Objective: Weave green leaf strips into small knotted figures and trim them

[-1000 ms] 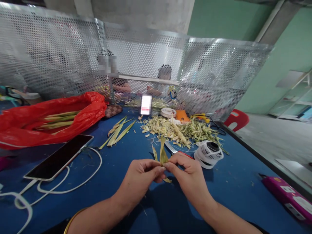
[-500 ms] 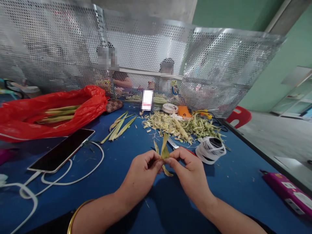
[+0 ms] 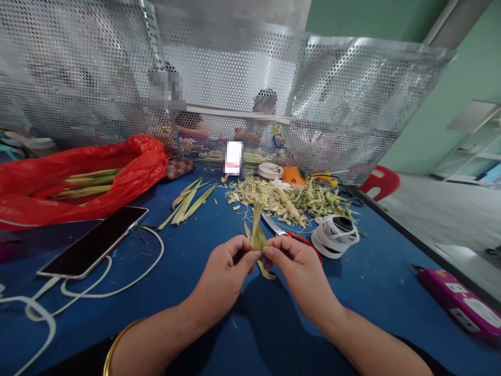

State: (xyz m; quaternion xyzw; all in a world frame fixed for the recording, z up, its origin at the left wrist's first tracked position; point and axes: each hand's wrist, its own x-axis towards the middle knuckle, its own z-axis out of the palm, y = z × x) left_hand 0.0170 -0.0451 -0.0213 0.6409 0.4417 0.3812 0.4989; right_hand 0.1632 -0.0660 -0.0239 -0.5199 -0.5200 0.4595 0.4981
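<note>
Between my two hands is a yellow-green strip of dried leaf (image 3: 258,237), looking like corn husk, with one end standing up and another hanging below my fingers. My left hand (image 3: 229,266) pinches it between thumb and forefinger. Close against it, my right hand (image 3: 293,266) pinches the same strip from the other side. Red-handled scissors (image 3: 291,235) lie just beyond my right hand, their handles partly hidden by it. A spool of white thread (image 3: 335,237) stands to the right of them. Past my fingertips spreads a heap of shredded, curled leaf pieces (image 3: 270,196).
Several long leaves (image 3: 188,203) lie left of centre. A red plastic bag (image 3: 144,156) holds more leaves. A phone (image 3: 94,243) with a white cable (image 3: 160,250) lies at left, a purple power strip (image 3: 457,300) at right. Behind a perforated metal screen (image 3: 230,68) sit people.
The leaf strip's upright part has turned and looks more spread between my fingers. My fingertips have come closer together. The view has shifted slightly, and more of the scissors shows.
</note>
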